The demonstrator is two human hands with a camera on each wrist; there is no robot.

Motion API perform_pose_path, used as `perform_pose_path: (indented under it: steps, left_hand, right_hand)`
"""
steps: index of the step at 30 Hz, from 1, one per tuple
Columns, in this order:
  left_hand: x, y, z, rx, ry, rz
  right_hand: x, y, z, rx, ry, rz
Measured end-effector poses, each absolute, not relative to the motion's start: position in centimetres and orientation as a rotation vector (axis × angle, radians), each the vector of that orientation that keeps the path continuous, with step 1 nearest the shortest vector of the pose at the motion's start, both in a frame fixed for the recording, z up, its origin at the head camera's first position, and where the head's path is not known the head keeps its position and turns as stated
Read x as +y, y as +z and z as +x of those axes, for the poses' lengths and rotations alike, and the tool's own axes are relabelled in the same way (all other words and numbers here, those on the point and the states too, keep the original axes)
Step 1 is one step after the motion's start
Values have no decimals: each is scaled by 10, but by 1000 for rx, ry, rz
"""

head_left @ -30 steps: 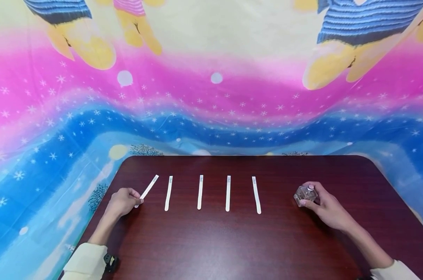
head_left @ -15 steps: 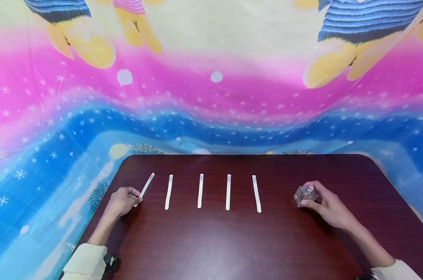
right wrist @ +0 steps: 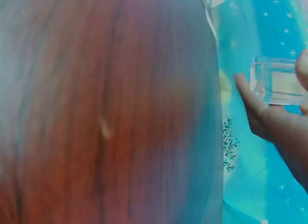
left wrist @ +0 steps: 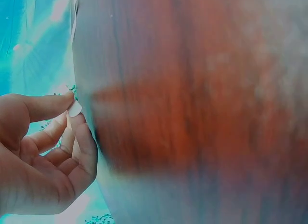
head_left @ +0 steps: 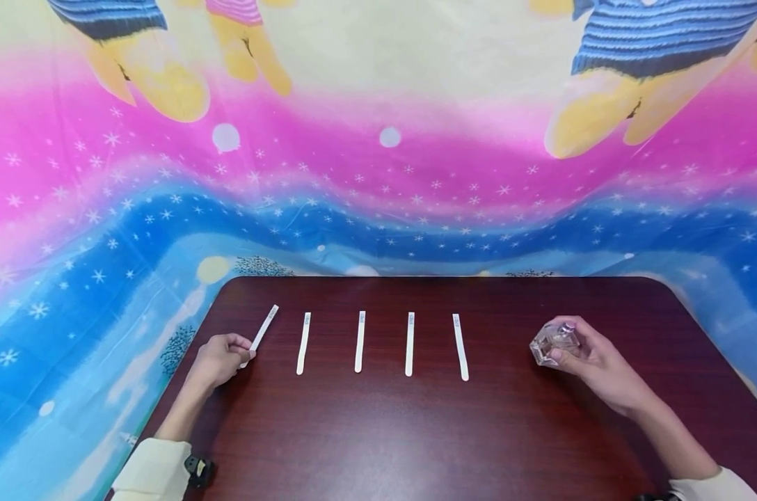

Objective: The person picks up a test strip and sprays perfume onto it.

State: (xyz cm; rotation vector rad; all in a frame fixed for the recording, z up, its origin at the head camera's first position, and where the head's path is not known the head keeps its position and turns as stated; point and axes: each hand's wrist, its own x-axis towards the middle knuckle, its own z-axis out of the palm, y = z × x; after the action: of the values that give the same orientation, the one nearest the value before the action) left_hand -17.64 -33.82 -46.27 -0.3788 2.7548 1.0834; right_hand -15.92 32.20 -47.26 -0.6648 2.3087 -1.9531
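Observation:
My left hand (head_left: 218, 362) pinches a white perfume test strip (head_left: 266, 325) near its lower end, at the left side of the table. The strip slants up and away, with small print at its far tip. In the left wrist view, its rounded end (left wrist: 75, 109) shows between thumb and finger. My right hand (head_left: 607, 372) grips a clear faceted glass perfume bottle (head_left: 547, 342) over the right part of the table, thumb on the near side. The bottle is tilted, its small metallic neck (head_left: 568, 327) toward the far right. Only part of the bottle shows in the right wrist view.
Several more white strips (head_left: 409, 344) lie spaced in a row on the dark red-brown table (head_left: 378, 431), between my hands, print at their far ends. A colourful patterned cloth (head_left: 353, 174) hangs behind the table and around its sides.
The far end of the held strip has risen and swung slightly left. My right hand has shifted a little right and tipped the perfume bottle over from a more upright pose.

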Motion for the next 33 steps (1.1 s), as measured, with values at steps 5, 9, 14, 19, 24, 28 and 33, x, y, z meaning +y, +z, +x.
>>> perform_pose_path:
  steps: [5,9,14,19,24,28,33]
  left_hand:
    - [-339,-464,-175,2748,1127,-369]
    - [-337,-465,-174,2754,1132,-364]
    - [-334,-462,-173,2769,1139,-349]
    - [-329,-458,-172,2766,1173,-336]
    - [-323,-457,-171,2779,1201,-307]
    - [-319,-456,-171,2780,1225,-292]
    - [-312,-454,-169,2789,1236,-277]
  right_hand:
    - [324,-470,-160,1896,-2125,-781]
    - [325,-468,-161,1584,-2184,-828]
    - [325,-466,-161,1454,-2189,-825]
    - [324,-466,-159,1450,-2187,-781]
    - [320,-467,-156,1390,-2191,-778]
    - [316,-466,-156,1296,-2205,-810]
    - [309,-464,-155,1172,-2254,-799]
